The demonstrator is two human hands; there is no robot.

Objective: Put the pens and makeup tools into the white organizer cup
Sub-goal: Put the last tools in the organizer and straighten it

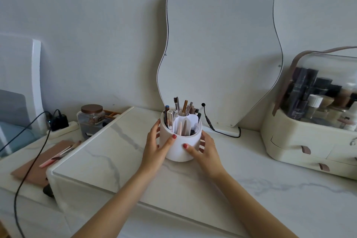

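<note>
White cup [181, 147] — base behind thumbs

matt white cup [180, 147], glossy marble top [116, 152]

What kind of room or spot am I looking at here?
Most likely a dressing table at home: a wavy mirror leans on the wall, a clear-lidded cosmetics case holds bottles, and both hands hold a white organizer cup of makeup tools.

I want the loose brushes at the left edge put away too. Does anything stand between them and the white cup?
Nothing visible blocks them. The brushes lie on a brown board lower than the marble top where the white cup stands, held by both hands.
</note>
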